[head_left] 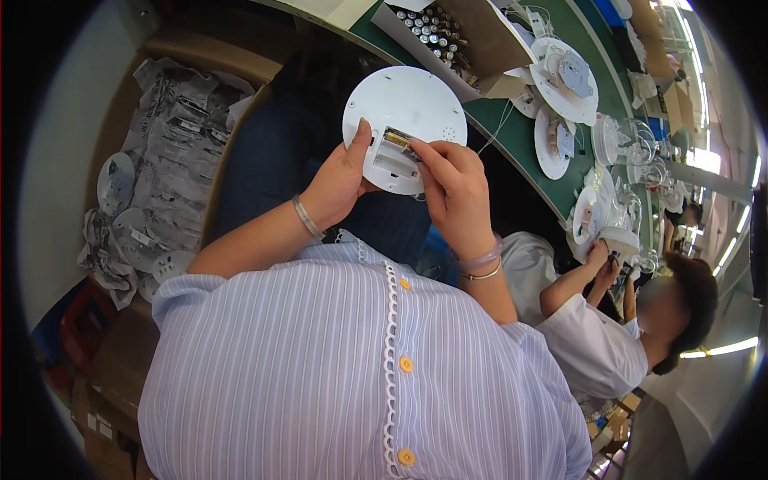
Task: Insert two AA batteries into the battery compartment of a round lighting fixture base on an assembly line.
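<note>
A white round plastic disc (pixel 404 96) with small holes round its rim is tilted up in front of my chest. My left hand (pixel 340 180) grips its lower left edge, thumb on the face and the other fingers behind. A rectangular battery compartment (pixel 390 164) lies uncovered in the disc's lower part. At its upper end sits a battery (pixel 397 137) with a gold-coloured section. The fingertips of my right hand (pixel 460 184) are pinched at the compartment on a dark-bodied battery (pixel 412 152), which they partly hide. The lower slot shows bare.
A cardboard box of loose batteries (pixel 436 36) stands on the green workbench (pixel 496 128). Further right are white disc assemblies (pixel 564 80) with wires and clear parts (pixel 636 140). At left, a carton holds paper-wrapped pieces (pixel 180 152). A co-worker (pixel 592 344) works at the right.
</note>
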`<act>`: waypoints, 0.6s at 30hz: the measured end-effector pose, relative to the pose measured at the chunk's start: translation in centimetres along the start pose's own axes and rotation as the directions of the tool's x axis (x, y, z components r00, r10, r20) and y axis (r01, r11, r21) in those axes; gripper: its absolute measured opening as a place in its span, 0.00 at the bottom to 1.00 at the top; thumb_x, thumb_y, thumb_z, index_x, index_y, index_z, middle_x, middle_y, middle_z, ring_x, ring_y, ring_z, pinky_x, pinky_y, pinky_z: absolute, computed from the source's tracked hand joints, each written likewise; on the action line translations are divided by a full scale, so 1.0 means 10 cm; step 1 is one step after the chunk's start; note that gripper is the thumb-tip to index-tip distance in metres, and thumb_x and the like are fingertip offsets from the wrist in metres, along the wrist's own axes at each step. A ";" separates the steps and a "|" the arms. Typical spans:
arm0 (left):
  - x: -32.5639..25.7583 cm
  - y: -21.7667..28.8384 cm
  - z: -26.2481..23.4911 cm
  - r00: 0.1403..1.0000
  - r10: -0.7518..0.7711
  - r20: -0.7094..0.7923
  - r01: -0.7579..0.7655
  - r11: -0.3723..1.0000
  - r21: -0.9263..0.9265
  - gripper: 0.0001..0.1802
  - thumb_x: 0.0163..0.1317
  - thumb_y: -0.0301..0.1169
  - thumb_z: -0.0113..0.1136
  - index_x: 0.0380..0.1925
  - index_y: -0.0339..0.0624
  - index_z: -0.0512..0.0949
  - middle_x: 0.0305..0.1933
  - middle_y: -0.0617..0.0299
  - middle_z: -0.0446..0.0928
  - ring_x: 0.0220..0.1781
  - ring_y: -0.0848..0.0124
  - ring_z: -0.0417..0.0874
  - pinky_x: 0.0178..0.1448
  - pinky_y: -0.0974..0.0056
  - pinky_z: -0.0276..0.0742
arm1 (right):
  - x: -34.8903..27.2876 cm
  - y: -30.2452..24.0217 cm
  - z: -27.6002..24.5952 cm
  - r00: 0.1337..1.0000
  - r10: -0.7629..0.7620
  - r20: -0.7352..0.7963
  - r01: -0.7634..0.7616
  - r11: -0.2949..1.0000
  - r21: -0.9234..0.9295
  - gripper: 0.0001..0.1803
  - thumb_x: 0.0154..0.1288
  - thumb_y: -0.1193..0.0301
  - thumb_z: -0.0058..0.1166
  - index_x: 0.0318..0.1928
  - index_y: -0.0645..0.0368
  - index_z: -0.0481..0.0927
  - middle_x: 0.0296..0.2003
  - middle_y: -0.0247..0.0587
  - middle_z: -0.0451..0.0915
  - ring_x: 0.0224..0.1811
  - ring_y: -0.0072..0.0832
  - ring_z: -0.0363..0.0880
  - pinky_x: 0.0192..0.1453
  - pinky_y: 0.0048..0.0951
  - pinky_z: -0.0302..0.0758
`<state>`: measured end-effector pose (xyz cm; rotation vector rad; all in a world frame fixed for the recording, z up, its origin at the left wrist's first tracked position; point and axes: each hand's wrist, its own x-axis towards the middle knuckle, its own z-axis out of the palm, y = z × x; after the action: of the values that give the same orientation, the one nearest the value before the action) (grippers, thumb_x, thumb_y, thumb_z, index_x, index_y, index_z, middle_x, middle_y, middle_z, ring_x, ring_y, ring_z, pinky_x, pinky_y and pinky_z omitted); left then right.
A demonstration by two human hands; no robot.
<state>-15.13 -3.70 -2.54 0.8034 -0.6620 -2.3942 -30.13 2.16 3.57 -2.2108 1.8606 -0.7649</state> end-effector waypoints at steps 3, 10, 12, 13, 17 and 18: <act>-0.01 -0.01 0.01 1.000 0.011 -0.021 -0.010 1.000 0.023 0.29 0.66 0.53 0.34 0.56 0.43 0.60 0.52 0.59 0.71 0.52 0.71 0.75 0.52 0.66 0.74 | 0.00 -0.03 -0.03 0.992 0.123 0.040 -0.127 0.984 0.123 0.12 0.50 0.79 0.54 0.38 0.60 0.77 0.35 0.41 0.76 0.33 0.37 0.74 0.39 0.32 0.72; 0.02 -0.17 -0.03 0.990 0.142 0.002 -0.142 0.989 0.044 0.25 0.64 0.48 0.46 0.51 0.38 0.66 0.46 0.60 0.73 0.46 0.73 0.76 0.47 0.67 0.76 | 0.07 -0.08 0.03 0.995 0.076 0.066 -0.087 0.978 0.189 0.11 0.46 0.79 0.55 0.35 0.62 0.74 0.33 0.45 0.74 0.35 0.41 0.74 0.39 0.35 0.71; 0.02 -0.21 -0.05 0.994 0.111 -0.001 -0.111 0.993 0.038 0.23 0.65 0.45 0.47 0.51 0.38 0.67 0.45 0.61 0.73 0.45 0.74 0.76 0.45 0.68 0.76 | 0.10 -0.11 0.09 0.993 0.085 0.077 -0.101 0.968 0.230 0.12 0.46 0.80 0.54 0.36 0.62 0.73 0.34 0.46 0.74 0.38 0.44 0.73 0.42 0.36 0.70; 0.04 -0.21 -0.05 0.992 0.127 0.023 -0.128 0.991 0.037 0.22 0.65 0.44 0.47 0.50 0.39 0.68 0.45 0.62 0.73 0.44 0.74 0.76 0.45 0.69 0.76 | 0.12 -0.11 0.11 0.994 0.067 0.088 -0.086 0.970 0.226 0.11 0.47 0.80 0.53 0.35 0.62 0.73 0.34 0.46 0.74 0.38 0.44 0.72 0.43 0.36 0.70; 0.05 -0.10 -0.06 0.996 0.076 -0.041 -0.080 0.990 -0.113 0.19 0.64 0.42 0.50 0.49 0.42 0.68 0.43 0.64 0.74 0.42 0.76 0.76 0.39 0.71 0.75 | 0.19 -0.13 0.09 0.998 -0.069 0.010 0.067 0.990 0.122 0.14 0.47 0.80 0.53 0.38 0.61 0.75 0.39 0.46 0.75 0.41 0.43 0.73 0.48 0.37 0.69; 0.06 -0.05 -0.06 0.995 0.099 -0.012 -0.100 0.994 -0.051 0.18 0.64 0.38 0.50 0.50 0.43 0.68 0.43 0.64 0.74 0.40 0.77 0.76 0.37 0.72 0.75 | 0.19 -0.14 0.08 0.996 -0.078 0.042 0.073 0.991 0.115 0.15 0.47 0.79 0.53 0.40 0.60 0.76 0.40 0.46 0.75 0.42 0.42 0.72 0.49 0.37 0.68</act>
<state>-15.29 -3.85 -3.46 0.7419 -0.6197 -2.3070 -28.39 0.52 4.03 -2.2200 1.6775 -0.8036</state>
